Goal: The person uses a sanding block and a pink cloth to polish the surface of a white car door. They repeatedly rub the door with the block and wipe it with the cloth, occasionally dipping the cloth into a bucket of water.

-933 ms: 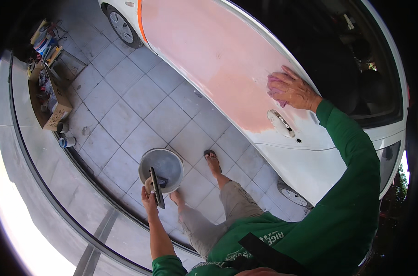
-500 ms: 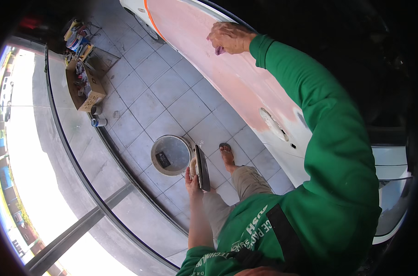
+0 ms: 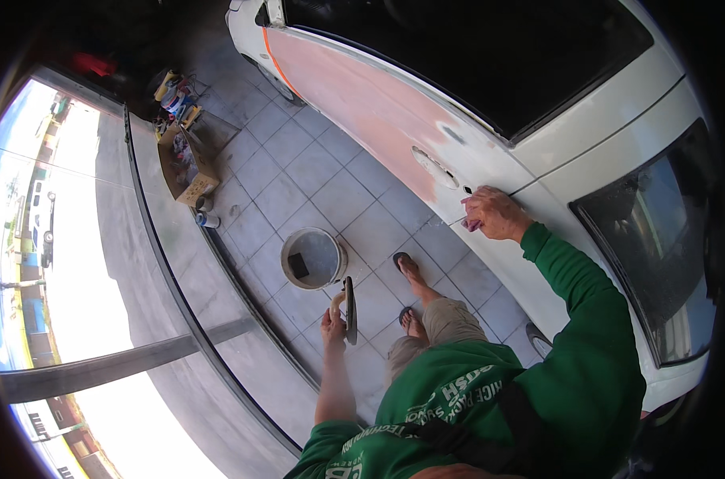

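My left hand (image 3: pixel 331 329) is closed round the pale handle of a hand sanding block (image 3: pixel 351 311), a long flat tool with a dark board, held upright beside a bucket. My right hand (image 3: pixel 498 214) is at the white car's side, just behind the oval door-handle recess (image 3: pixel 435 167) and its small dark hole. Its fingers are curled round a small purple, cloth-like piece (image 3: pixel 472 226), mostly hidden. Pink filler or primer (image 3: pixel 354 88) covers much of the door, and orange tape (image 3: pixel 271 54) runs along its far edge.
A round bucket (image 3: pixel 343 267) with greyish water and a dark square piece (image 3: pixel 298 265) stands on the tiled floor (image 3: pixel 314 168). Along the glass wall are a cardboard box (image 3: pixel 199 188) of rubbish, cans (image 3: pixel 207 219) and a cluttered stand (image 3: pixel 179 100). My sandalled feet (image 3: pixel 408 263) are between bucket and car.
My right hand has moved from the upper part of the pink door back to the area behind the handle recess. My left hand still holds the sanding block. The view has shifted, showing more car.
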`<action>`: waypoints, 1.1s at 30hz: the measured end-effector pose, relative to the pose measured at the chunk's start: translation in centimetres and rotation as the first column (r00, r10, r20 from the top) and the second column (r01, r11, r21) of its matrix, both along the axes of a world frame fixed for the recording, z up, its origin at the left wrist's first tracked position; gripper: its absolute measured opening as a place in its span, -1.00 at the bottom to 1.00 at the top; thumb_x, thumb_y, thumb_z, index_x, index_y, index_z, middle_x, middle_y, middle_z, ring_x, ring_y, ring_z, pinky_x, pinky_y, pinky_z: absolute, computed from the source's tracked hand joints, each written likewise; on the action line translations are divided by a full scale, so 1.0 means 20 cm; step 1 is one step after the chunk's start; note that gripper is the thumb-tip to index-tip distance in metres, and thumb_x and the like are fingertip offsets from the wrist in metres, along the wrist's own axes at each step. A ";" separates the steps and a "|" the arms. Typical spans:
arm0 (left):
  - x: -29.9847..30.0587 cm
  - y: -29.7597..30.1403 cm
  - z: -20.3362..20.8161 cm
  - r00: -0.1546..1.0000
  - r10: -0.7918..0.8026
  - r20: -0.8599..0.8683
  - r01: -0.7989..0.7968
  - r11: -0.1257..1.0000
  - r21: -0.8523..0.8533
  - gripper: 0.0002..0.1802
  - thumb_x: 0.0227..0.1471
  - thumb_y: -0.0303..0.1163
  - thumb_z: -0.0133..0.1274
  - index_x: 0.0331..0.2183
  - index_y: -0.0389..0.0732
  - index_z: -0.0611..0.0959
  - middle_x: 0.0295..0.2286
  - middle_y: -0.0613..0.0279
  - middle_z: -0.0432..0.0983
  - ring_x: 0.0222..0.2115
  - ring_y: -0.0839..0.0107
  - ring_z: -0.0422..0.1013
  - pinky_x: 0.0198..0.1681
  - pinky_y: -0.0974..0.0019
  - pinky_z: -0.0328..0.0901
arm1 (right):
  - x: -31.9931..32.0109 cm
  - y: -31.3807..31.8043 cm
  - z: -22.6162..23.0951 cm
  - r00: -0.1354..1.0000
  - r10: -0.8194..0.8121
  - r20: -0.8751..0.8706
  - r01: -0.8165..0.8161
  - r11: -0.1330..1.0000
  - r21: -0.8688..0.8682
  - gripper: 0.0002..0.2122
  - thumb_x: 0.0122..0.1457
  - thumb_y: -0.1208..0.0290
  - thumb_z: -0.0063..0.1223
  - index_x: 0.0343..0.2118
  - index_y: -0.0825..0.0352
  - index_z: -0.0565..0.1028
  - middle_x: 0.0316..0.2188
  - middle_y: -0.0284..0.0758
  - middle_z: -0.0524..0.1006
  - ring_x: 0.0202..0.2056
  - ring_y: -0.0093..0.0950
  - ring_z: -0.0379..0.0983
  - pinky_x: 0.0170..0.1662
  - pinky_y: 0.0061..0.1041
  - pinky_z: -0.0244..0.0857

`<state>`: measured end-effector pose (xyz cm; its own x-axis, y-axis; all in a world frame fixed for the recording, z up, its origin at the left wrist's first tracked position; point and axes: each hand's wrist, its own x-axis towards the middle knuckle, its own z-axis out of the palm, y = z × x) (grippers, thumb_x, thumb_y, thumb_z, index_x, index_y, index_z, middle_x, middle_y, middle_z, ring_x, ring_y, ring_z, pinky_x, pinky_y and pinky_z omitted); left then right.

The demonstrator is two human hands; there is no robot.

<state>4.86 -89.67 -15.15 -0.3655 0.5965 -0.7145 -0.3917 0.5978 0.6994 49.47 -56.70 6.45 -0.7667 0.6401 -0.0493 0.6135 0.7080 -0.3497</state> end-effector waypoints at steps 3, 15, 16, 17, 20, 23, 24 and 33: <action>0.07 -0.27 0.07 0.995 0.094 -0.043 -0.098 0.989 -0.111 -0.57 0.31 -0.09 0.17 0.01 -0.23 0.67 -0.56 0.46 0.42 -0.61 0.63 0.31 -0.60 0.39 0.18 | 0.13 -0.47 -0.20 0.945 -0.321 -0.064 0.292 0.916 -0.276 -0.73 -0.02 0.51 0.22 -0.21 0.22 0.74 -0.06 -0.17 0.69 0.03 -0.20 0.58 0.15 -0.29 0.44; 0.87 -0.39 0.20 0.992 -0.060 0.111 0.080 0.980 -0.184 -0.68 0.08 -0.46 0.13 -0.09 -0.24 0.55 -0.37 0.18 0.53 -0.46 0.30 0.53 -0.44 0.23 0.45 | 0.42 -1.70 -0.52 0.185 -0.934 0.306 -0.081 -0.325 -0.942 -0.36 0.18 0.34 0.43 0.30 0.34 0.41 -0.10 -0.31 0.65 -0.20 -0.52 0.62 -0.18 -0.53 0.51; 1.00 -0.36 0.22 0.987 -0.085 0.136 0.101 0.989 -0.109 -0.68 0.07 -0.48 0.12 -0.09 -0.23 0.55 -0.38 0.20 0.52 -0.47 0.33 0.51 -0.45 0.25 0.43 | 0.47 -1.73 -0.52 0.212 -0.928 0.307 -0.126 -0.337 -0.933 -0.35 0.21 0.28 0.44 0.31 0.35 0.40 -0.09 -0.30 0.65 -0.19 -0.52 0.63 -0.18 -0.54 0.51; 1.15 -0.34 0.25 0.984 -0.114 0.138 0.128 0.987 -0.098 -0.68 0.07 -0.50 0.12 -0.09 -0.22 0.56 -0.38 0.22 0.51 -0.47 0.37 0.50 -0.45 0.26 0.41 | 0.53 -1.77 -0.53 0.234 -0.924 0.302 -0.088 -0.330 -0.940 -0.34 0.22 0.23 0.44 0.31 0.36 0.40 -0.08 -0.30 0.65 -0.19 -0.52 0.62 -0.17 -0.54 0.51; 1.62 -0.31 0.35 0.966 -0.170 0.197 0.180 0.983 -0.036 -0.77 0.10 -0.44 0.17 -0.18 -0.22 0.56 -0.38 0.22 0.48 -0.44 0.35 0.49 -0.43 0.26 0.39 | 0.75 -1.88 -0.55 0.286 -0.936 0.203 -0.045 -0.225 -0.973 -0.34 0.25 0.16 0.42 0.28 0.45 0.42 -0.08 -0.30 0.65 -0.19 -0.55 0.61 -0.16 -0.54 0.51; 2.09 -0.34 0.45 0.946 -0.199 0.254 0.207 0.978 -0.003 -0.81 0.19 -0.34 0.11 -0.19 -0.22 0.57 -0.37 0.23 0.48 -0.43 0.36 0.48 -0.41 0.27 0.38 | 1.02 -1.99 -0.54 0.358 -0.914 0.191 -0.073 -0.231 -0.970 -0.42 0.28 0.16 0.37 0.23 0.41 0.46 -0.18 -0.30 0.66 -0.29 -0.55 0.63 -0.38 -0.55 0.48; 2.24 -0.38 0.47 0.940 -0.247 0.236 0.262 0.965 -0.034 -0.80 0.22 -0.30 0.09 -0.19 -0.21 0.58 -0.37 0.23 0.48 -0.43 0.37 0.47 -0.40 0.27 0.39 | 1.16 -2.01 -0.52 0.499 -0.860 0.104 -0.139 -0.198 -0.970 -0.45 0.27 0.17 0.38 0.17 0.50 0.54 -0.22 -0.33 0.67 -0.30 -0.61 0.59 -0.26 -0.55 0.49; 2.80 -0.58 0.47 0.824 -0.547 0.150 0.564 0.819 -0.108 -0.66 0.27 -0.12 0.07 -0.16 -0.21 0.62 -0.36 0.18 0.52 -0.41 0.33 0.49 -0.34 0.18 0.44 | 1.74 -2.26 -0.46 0.523 -0.852 0.019 -0.094 -0.080 -0.992 -0.59 0.27 0.22 0.38 0.02 0.45 0.62 -0.31 -0.32 0.67 -0.39 -0.62 0.57 -0.35 -0.57 0.46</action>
